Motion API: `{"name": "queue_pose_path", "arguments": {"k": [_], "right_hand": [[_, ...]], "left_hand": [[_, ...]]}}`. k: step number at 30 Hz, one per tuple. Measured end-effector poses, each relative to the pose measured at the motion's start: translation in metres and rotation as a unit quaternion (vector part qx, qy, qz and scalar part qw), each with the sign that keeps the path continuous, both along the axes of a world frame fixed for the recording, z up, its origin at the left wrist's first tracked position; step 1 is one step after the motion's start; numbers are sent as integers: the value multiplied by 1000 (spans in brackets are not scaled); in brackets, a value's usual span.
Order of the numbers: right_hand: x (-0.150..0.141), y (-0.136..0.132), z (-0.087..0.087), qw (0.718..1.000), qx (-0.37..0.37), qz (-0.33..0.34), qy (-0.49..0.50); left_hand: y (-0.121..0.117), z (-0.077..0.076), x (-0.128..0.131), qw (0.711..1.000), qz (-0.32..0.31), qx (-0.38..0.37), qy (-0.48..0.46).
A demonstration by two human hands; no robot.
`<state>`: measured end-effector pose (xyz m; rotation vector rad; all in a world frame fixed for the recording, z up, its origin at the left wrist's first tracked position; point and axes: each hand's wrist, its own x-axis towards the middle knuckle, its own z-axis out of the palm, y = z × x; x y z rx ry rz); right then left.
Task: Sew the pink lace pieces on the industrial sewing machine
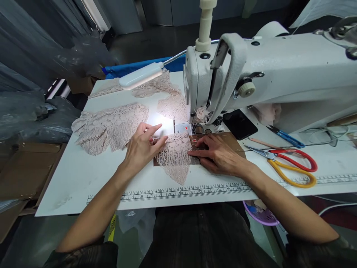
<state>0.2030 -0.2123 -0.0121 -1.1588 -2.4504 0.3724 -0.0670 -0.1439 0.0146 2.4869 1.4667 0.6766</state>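
Lace piece [177,156] just before sewing machine [206,82]. Left hand [142,145] open, thumb at lace edge; right hand [216,154] open, forefinger touching lace. Purple basket [269,222], lower than machine, holds cloth-like scraps [259,205].

1 head-worn view, forward and down, fairly close

Your left hand [143,145] has its thumb at the upper left edge of the small lace piece [177,158], index finger raised apart. Your right hand [219,154] lies at about three o'clock of that piece, a fingertip at its edge. The sewing machine [267,74] stands from one to three o'clock of it, and the larger lace piece [111,124] lies at ten. From your right hand, the phone [240,124] is at one o'clock, the red-and-yellow scissors [290,162] at three.
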Motion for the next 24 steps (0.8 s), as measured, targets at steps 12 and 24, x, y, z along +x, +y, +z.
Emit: {"name": "queue_pose_path", "arguments": {"k": [12, 24], "right_hand": [[-1, -2, 0, 1000, 3, -7, -17], [0, 0, -1, 999, 30, -17, -38]], "left_hand": [[17, -7, 44, 879, -397, 168, 204], [9, -12, 45, 911, -326, 106, 228]]}}
